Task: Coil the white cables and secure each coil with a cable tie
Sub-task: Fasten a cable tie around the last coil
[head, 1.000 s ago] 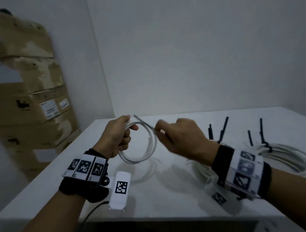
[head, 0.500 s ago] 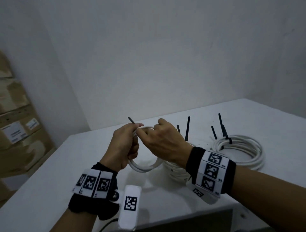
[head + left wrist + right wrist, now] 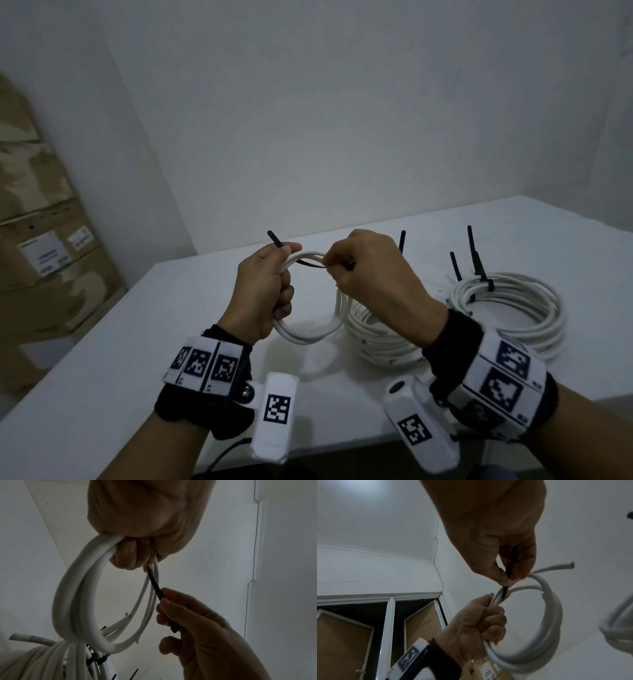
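My left hand [image 3: 265,291] grips a small white cable coil [image 3: 308,334] held upright above the white table [image 3: 137,342]. A black cable tie [image 3: 310,263] runs across the top of this coil, one end sticking up past my left thumb. My right hand [image 3: 363,274] pinches the tie's other end beside the coil. In the left wrist view the cable tie [image 3: 155,584] leads from my left fist [image 3: 145,524] to the fingertips [image 3: 165,601] of my right hand. In the right wrist view the tie [image 3: 506,582] crosses the coil [image 3: 551,615] just above my left hand [image 3: 476,626].
Two tied white coils lie on the table: one [image 3: 376,339] under my right wrist, a larger one [image 3: 510,308] at the right with black tie tails standing up. Cardboard boxes [image 3: 44,240] stand at the left against the wall.
My hands have drawn apart slightly since half a second ago, baring the black tie between them. The head view has swung left, so the boxes show more.
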`<state>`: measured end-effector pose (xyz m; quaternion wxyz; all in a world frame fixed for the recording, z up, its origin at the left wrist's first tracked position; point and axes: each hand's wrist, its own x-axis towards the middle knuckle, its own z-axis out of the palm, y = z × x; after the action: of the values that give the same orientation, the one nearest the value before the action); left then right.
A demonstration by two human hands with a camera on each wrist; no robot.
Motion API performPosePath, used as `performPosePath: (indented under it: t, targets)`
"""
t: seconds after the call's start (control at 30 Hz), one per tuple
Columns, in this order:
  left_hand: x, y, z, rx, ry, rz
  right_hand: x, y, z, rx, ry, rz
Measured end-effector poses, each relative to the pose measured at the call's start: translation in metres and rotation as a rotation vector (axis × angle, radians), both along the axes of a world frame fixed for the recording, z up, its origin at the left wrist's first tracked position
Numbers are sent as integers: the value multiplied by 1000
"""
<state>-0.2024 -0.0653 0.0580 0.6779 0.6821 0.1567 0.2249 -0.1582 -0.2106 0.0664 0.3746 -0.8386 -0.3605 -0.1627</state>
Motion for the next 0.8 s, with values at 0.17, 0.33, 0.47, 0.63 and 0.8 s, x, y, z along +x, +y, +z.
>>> performPosePath:
  t: [0.17,0.33,0.47,0.63,0.8]
  targets:
    - [1,2,-1,-48,-20,17,6,-1,-3,207,332,82]
    - [0,-1,-2,-100,-24,6,-1,8,-9,435,416,143]
    - [-3,3,1,-105,-43,35,-10,6,-21,107,236,122]
    - [-4,7,-2,-92,-30,41,-21,12,-37,55,126,284]
    - [-3,9,-14,101,-56,84,-17,23,-35,344,-66,202]
